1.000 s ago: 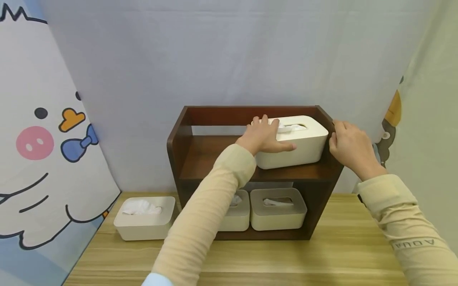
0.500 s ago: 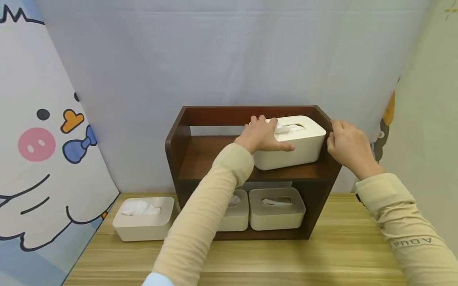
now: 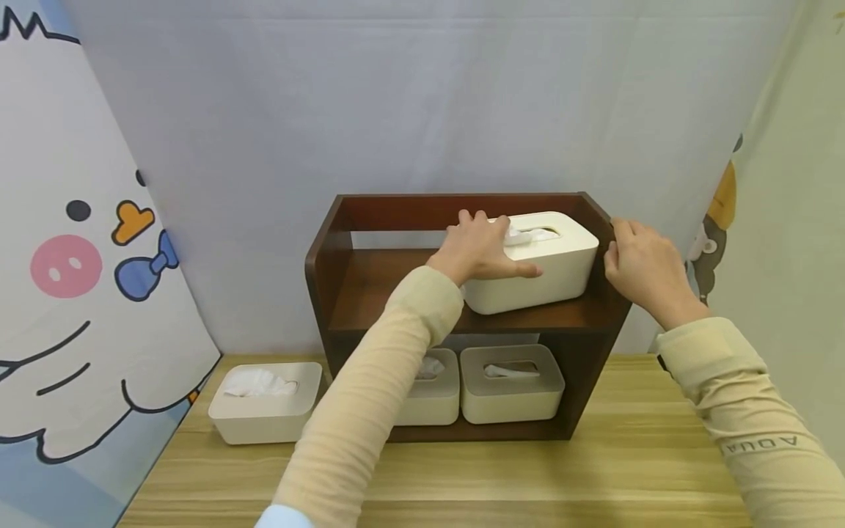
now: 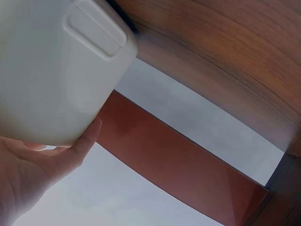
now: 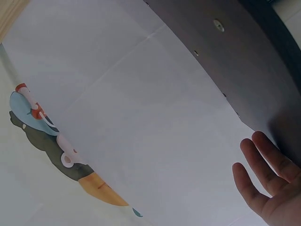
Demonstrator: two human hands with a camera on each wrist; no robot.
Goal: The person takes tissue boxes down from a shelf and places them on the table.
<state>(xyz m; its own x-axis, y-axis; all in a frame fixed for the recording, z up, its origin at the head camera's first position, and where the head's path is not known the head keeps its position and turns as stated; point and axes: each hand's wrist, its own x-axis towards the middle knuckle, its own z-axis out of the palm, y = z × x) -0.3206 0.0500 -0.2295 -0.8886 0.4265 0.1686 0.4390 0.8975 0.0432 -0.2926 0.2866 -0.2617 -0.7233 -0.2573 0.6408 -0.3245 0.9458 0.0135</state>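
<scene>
Almost nothing moved: against pale backdrop (image 3: 422, 103), above wooden table (image 3: 515, 484), left hand (image 3: 474, 251) grips box (image 3: 557, 271), right hand (image 3: 648, 270) shelf (image 3: 372, 286).

As far as shows, four tissue boxes (image 3: 554, 279), one shelf (image 3: 379, 282).

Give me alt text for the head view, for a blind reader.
A left hand grips a white tissue box in the upper level of a brown shelf, the right hand holding its side. Two boxes sit below, another box at left on the table.
</scene>
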